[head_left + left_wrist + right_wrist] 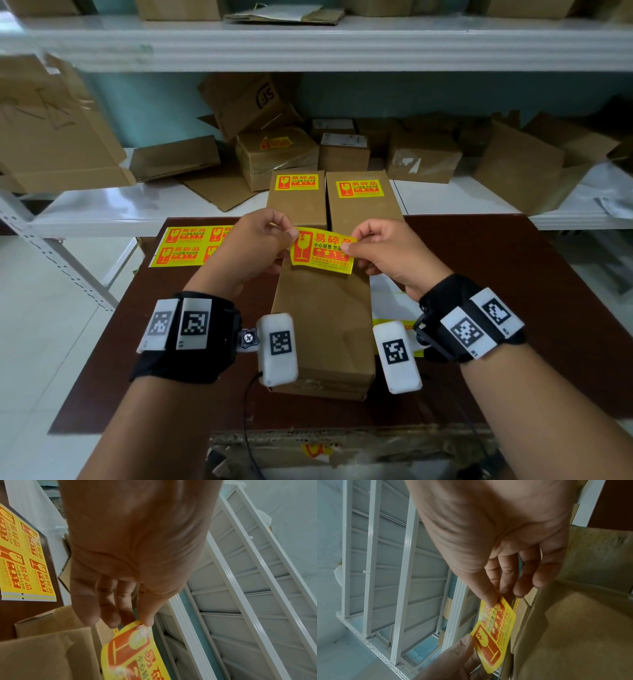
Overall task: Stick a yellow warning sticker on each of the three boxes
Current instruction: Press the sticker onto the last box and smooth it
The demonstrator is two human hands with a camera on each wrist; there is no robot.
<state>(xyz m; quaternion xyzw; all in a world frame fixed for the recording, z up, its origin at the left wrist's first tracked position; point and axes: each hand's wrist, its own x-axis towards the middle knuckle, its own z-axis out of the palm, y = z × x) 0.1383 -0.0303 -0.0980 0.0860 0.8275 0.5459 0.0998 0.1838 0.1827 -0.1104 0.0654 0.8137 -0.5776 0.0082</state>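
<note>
A yellow warning sticker (320, 250) with red print is stretched between both hands above the far end of a plain brown box (323, 329) on the dark table (496, 308). My left hand (260, 240) pinches its left edge; the same sticker (135, 654) curls below the fingertips in the left wrist view. My right hand (373, 248) pinches its right end, seen in the right wrist view as sticker (496, 630). Behind stand two brown boxes, the left one (296, 202) and the right one (363, 205), each bearing a yellow sticker at its far end.
A sheet of several yellow stickers (190, 246) lies on the table's far left. White backing paper (390, 308) lies right of the near box. Shelves (308, 44) behind hold several loose cardboard boxes (424, 157). A black cable (250, 418) runs near the front edge.
</note>
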